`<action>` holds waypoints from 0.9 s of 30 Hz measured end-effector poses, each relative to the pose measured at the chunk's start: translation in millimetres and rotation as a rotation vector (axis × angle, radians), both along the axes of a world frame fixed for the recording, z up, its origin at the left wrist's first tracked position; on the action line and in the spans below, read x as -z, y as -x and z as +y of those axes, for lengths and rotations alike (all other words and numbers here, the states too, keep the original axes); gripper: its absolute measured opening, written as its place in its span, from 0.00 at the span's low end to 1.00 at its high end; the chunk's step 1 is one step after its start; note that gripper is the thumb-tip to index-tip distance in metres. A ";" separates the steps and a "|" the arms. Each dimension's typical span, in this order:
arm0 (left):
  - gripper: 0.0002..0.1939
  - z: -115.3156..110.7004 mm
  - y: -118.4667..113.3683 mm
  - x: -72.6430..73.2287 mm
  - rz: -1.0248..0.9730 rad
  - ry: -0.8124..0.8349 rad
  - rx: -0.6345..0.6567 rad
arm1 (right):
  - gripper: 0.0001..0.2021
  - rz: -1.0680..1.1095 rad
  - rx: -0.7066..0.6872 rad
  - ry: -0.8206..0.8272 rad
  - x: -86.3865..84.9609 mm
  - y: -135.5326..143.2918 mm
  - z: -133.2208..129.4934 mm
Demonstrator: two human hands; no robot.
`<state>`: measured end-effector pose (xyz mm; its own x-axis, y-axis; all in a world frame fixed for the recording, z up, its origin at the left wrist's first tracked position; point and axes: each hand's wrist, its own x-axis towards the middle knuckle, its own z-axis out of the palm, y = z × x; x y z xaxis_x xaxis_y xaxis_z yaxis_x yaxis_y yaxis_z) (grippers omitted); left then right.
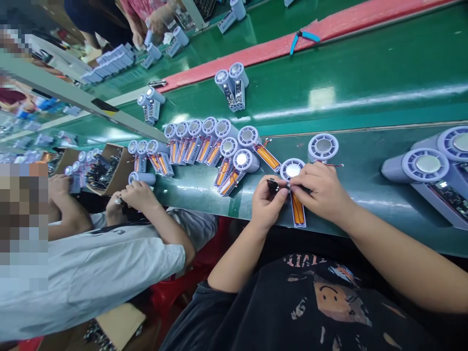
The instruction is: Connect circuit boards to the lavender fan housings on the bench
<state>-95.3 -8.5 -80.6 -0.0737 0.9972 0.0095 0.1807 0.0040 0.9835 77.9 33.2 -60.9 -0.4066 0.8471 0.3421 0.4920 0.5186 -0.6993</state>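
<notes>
My left hand [266,201] is closed around a small black circuit board [272,185]. Its thumb and fingertips meet my right hand [321,191], which pinches a tiny pale wire connector [288,186] at the board's edge. Directly below both hands lies a lavender fan housing [292,167] with a round grille top; an orange battery [299,210] shows in its open handle. Just behind my right hand is another lavender fan housing [323,146], with thin red wires by its base. My fingers partly cover both housings.
Several lavender fan housings [209,126] with orange batteries line the bench to the left. Larger-looking units [426,165] lie at right. Across the green belt [351,83], blue-handled cutters [305,36] rest on a red strip. A co-worker's hands [137,195] work at left near a cardboard box [117,168].
</notes>
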 end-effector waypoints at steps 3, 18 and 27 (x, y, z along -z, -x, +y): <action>0.08 1.6 7.9 -19.0 0.321 -0.296 0.073 | 0.11 0.013 -0.016 -0.060 -0.7 -0.2 -2.6; 0.06 0.1 -0.5 -20.8 0.261 0.004 -0.018 | 0.12 0.005 0.080 -0.162 4.8 2.6 -6.8; 0.19 -12.7 5.6 -18.9 -0.420 0.113 -0.298 | 0.12 0.009 0.117 -0.142 7.0 5.6 -7.7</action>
